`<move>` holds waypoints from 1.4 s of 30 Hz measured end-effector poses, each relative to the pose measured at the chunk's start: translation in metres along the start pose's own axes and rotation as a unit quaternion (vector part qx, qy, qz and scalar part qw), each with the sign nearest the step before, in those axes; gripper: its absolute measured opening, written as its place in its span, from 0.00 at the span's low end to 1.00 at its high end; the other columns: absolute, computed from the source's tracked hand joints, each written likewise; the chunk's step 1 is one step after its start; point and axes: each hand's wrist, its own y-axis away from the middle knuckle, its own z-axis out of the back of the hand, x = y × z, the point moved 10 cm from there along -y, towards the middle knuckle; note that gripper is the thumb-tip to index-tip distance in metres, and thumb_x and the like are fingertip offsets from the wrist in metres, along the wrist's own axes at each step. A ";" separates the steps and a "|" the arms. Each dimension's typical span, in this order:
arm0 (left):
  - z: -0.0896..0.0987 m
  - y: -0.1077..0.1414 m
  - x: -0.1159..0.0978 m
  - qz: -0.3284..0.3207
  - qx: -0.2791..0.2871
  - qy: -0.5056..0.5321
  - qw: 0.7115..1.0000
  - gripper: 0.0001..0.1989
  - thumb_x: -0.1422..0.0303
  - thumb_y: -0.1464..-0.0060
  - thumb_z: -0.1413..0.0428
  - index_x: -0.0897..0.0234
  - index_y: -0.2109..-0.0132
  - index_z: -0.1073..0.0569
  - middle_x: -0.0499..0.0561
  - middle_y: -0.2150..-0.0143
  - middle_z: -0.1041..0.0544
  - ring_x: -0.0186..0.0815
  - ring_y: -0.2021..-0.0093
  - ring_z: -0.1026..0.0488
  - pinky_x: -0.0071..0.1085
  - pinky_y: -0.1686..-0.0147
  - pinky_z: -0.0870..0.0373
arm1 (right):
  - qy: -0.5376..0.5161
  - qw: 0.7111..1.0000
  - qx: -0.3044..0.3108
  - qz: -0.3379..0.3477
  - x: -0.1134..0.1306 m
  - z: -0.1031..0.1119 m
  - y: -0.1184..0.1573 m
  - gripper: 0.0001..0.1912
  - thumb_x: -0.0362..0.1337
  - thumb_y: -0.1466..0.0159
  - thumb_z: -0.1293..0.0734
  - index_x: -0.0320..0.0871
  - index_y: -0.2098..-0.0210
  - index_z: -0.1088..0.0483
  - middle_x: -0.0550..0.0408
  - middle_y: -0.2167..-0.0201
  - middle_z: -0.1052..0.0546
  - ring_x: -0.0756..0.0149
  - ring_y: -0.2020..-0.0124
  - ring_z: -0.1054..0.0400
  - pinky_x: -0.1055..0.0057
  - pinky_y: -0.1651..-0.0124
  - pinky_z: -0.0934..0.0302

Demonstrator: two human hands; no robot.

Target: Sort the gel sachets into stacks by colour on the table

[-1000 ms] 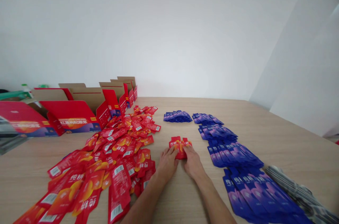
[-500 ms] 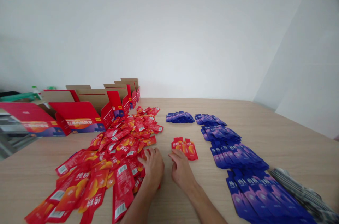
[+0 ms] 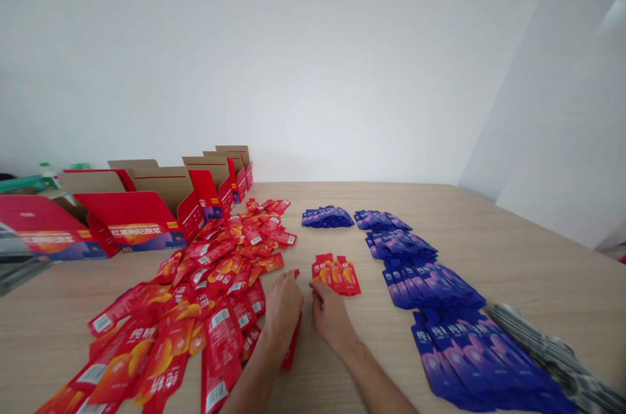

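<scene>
My left hand (image 3: 283, 306) is closed round a red pouch (image 3: 292, 345). The pouch's top shows above the fingers and its lower end beside my wrist. It is just right of a loose heap of red pouches (image 3: 222, 329) with orange fruit prints and barcodes. My right hand (image 3: 332, 316) has its fingers curled together at the lower left edge of a small overlapping row of red pouches (image 3: 337, 276). Whether its fingertips grip anything is hidden.
Open red cartons (image 3: 130, 208) stand along the left side. Overlapping rows of blue-purple pouches (image 3: 433, 283) lie on the right, with another blue group (image 3: 327, 216) farther back. A grey striped bundle (image 3: 542, 342) lies at the right on the wooden table (image 3: 415, 197).
My left hand has closed and come slightly away from the heap with a red pouch. My right hand stays by the small red row, its fingers more curled. The view has shifted slightly.
</scene>
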 end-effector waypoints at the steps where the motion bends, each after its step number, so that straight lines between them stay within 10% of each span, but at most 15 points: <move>1: 0.005 0.000 -0.002 -0.007 -0.019 0.011 1.000 0.19 0.78 0.40 0.55 0.66 0.45 0.28 0.59 0.51 0.22 0.39 0.53 0.24 0.31 0.54 0.32 | -0.018 1.000 -0.001 -0.016 -0.002 0.002 -0.002 0.19 0.33 0.35 0.42 0.40 0.49 0.27 0.43 0.50 0.23 0.56 0.48 0.29 0.57 0.41 0.38; 8: 0.031 0.011 -0.031 -0.146 -0.144 0.127 0.971 0.14 0.74 0.39 0.53 0.60 0.56 0.23 0.54 0.55 0.21 0.39 0.51 0.26 0.37 0.45 0.34 | -0.362 0.916 -0.014 -0.176 -0.026 -0.002 -0.006 0.24 0.56 0.35 0.40 0.44 0.55 0.27 0.50 0.64 0.20 0.62 0.68 0.26 0.69 0.69 0.34; 11: 0.028 0.015 -0.040 -0.187 -0.137 0.195 0.953 0.15 0.73 0.39 0.53 0.59 0.55 0.23 0.53 0.53 0.21 0.39 0.48 0.27 0.39 0.42 0.34 | -0.510 0.839 -0.017 -0.188 -0.024 -0.006 -0.007 0.28 0.60 0.37 0.39 0.41 0.60 0.27 0.50 0.68 0.21 0.65 0.72 0.27 0.73 0.74 0.40; 15: 0.022 0.013 -0.044 -0.229 -0.106 0.286 0.924 0.14 0.72 0.39 0.52 0.58 0.57 0.22 0.52 0.52 0.21 0.37 0.46 0.27 0.39 0.43 0.32 | -0.558 0.811 -0.043 -0.173 -0.021 0.008 -0.009 0.24 0.57 0.40 0.32 0.40 0.64 0.27 0.54 0.75 0.23 0.69 0.76 0.31 0.75 0.74 0.41; 23: 0.015 -0.005 -0.016 -0.147 -0.085 0.367 0.915 0.21 0.78 0.48 0.51 0.58 0.51 0.22 0.52 0.42 0.26 0.39 0.38 0.33 0.42 0.37 0.38 | -0.459 0.862 -0.065 -0.206 -0.037 0.009 -0.007 0.31 0.53 0.50 0.23 0.41 0.56 0.31 0.58 0.78 0.24 0.66 0.78 0.31 0.73 0.76 0.44; 31: -0.017 -0.017 0.041 0.123 -0.093 0.583 0.798 0.26 0.56 0.50 0.38 0.66 0.47 0.29 0.59 0.51 0.23 0.38 0.56 0.23 0.32 0.58 0.26 | -0.348 0.917 0.027 -0.191 -0.024 -0.004 -0.004 0.20 0.51 0.47 0.27 0.44 0.62 0.26 0.55 0.78 0.23 0.64 0.78 0.33 0.69 0.74 0.43; 42: -0.026 -0.008 0.044 0.175 -0.065 0.696 0.694 0.17 0.57 0.58 0.34 0.66 0.70 0.28 0.41 0.79 0.30 0.27 0.81 0.35 0.24 0.79 0.40 | -0.278 0.937 0.118 -0.174 -0.017 -0.027 0.004 0.08 0.39 0.46 0.32 0.42 0.69 0.29 0.59 0.79 0.24 0.68 0.79 0.34 0.73 0.74 0.42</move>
